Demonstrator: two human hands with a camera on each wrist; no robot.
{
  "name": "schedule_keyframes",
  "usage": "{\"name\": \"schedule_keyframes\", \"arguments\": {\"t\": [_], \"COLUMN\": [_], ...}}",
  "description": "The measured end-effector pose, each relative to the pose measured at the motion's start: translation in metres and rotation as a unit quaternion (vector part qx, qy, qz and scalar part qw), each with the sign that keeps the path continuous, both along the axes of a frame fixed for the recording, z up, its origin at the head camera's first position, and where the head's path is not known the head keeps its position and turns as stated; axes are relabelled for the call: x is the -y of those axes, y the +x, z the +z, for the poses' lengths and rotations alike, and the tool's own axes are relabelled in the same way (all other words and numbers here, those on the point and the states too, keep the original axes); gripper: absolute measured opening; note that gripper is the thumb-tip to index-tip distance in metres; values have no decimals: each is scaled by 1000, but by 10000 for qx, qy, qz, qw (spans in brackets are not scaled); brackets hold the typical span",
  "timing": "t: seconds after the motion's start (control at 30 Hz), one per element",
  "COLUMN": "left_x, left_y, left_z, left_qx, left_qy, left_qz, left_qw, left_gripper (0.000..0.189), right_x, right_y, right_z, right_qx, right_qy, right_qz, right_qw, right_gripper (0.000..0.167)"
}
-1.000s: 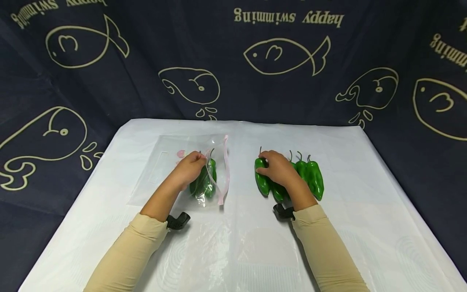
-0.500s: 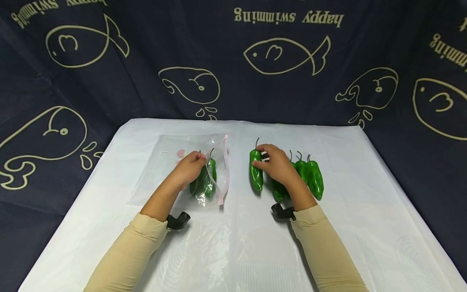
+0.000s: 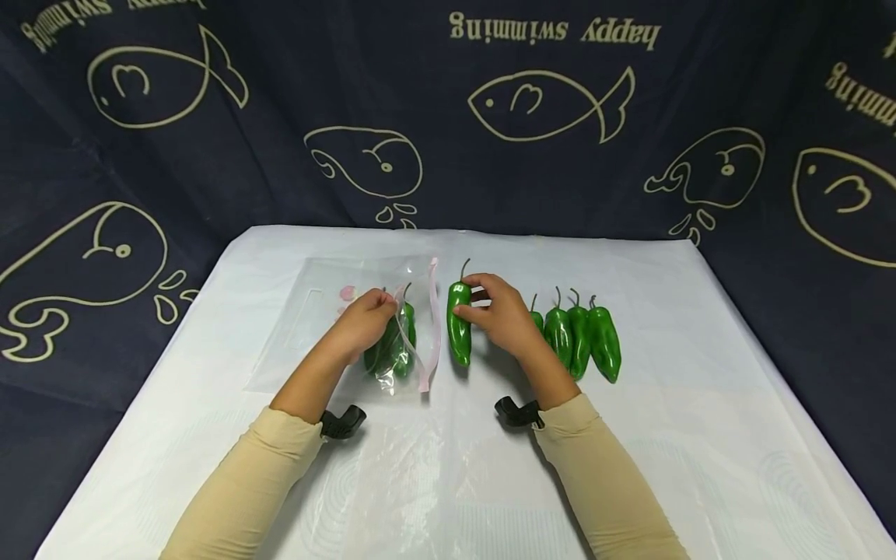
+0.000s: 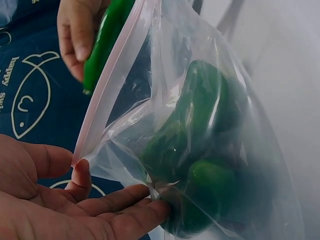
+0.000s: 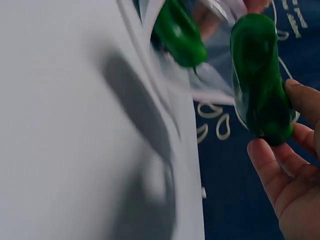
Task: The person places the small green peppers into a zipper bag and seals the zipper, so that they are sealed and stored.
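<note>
Starting at the left, the clear plastic bag [image 3: 294, 346] lies flat toward the worktop's [image 3: 721, 404] far left corner, well in from the left edge. The left forearm, in a tan sleeve [image 3: 238, 482], slants up from the near side, away from the person, with a black wrist camera [image 3: 343, 422] on its inner side. Its left hand [image 3: 365, 320] bends in over the bag: thumb and forefinger pinch the film by the opening, and the left wrist view has the other fingers stretched loosely along the plastic.

Inside sit at least two green peppers [image 3: 402, 354], blurred by the film, and the pink sealing strip [image 3: 437, 323] gapes toward the right edge.

Just right of that strip, here's the held pepper [image 3: 459, 330], stem to the far edge, tip to the near edge. The right hand [image 3: 500, 311] has it from the right, partly closed, thumb against its face and fingers bent at the stem end. That forearm angles in leftward from its own tan sleeve [image 3: 609, 474].

Over to the right, four loose peppers [image 3: 560, 334] lie in a close row, stems toward the far edge, the first one partly behind the wrist.
</note>
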State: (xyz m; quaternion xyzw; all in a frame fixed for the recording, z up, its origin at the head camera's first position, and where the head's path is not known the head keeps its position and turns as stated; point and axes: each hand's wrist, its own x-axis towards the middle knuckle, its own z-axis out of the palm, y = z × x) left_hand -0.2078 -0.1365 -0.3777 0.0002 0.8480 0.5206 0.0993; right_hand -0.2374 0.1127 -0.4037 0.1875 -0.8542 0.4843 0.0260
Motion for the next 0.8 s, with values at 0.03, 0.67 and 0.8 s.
{"name": "schedule_keyframes", "arguments": {"t": [0.03, 0.67, 0.8], "left_x": [0, -2, -2], "left_y": [0, 2, 2], "left_z": [0, 2, 2], "left_qx": [-5, 18, -2], "left_qy": [-7, -37, -47], "left_qz": [6, 10, 14], "left_qw": [10000, 10000, 10000], "left_gripper": [25, 27, 27], "right_x": [5, 62, 65], "right_y": [0, 6, 6], "right_z": [0, -20, -21], "right_qx": [-31, -303, -291], "right_qy": [-76, -3, 323], "right_qz": [43, 225, 160], "right_qw": [10000, 9993, 9989], "right_gripper": [45, 44, 45]}}
